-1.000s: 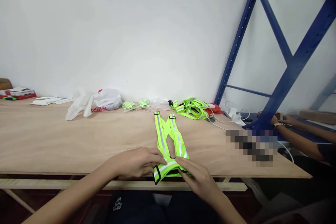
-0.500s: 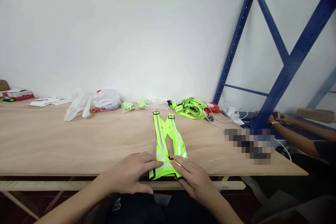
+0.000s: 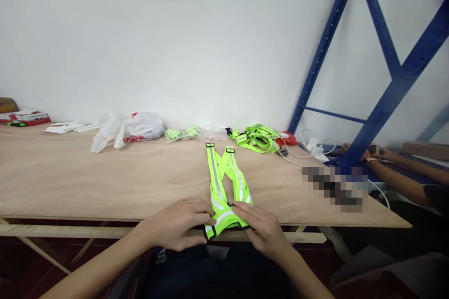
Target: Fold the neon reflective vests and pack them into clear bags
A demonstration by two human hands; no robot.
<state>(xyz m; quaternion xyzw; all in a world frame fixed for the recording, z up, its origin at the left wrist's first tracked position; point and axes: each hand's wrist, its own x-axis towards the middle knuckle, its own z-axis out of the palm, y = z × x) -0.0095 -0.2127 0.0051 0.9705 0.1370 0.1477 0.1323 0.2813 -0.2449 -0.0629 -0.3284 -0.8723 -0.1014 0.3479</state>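
Note:
A fluorescent yellow-green reflective vest [image 3: 219, 175] made of elastic straps lies on the table, its straps crossing towards the far end. Silver stripes run along the straps, and black buckles sit at the far tips and near corners. My left hand [image 3: 184, 222] grips the near left corner, fingers above and thumb below by the black buckle. On the near right part, my right hand [image 3: 263, 226] has its fingers on top of the band and its thumb partly hidden beneath the edge. The vest's near end reaches the table's front edge.
Along the wall on the wooden table [image 3: 105, 182] lie a white plastic bag [image 3: 147, 126], bagged strap rolls [image 3: 173, 134], a heap of similar straps [image 3: 259, 138] and white chargers [image 3: 312, 145]. A blue metal frame [image 3: 379, 107] rises at right, near another person's forearms [image 3: 396, 180]. One patch is pixelated.
The near left corner of the vest has tilted, its buckle turning and shifting right, with my left fingers closer around it. My right hand stays on the near right band. The view has shifted slightly.

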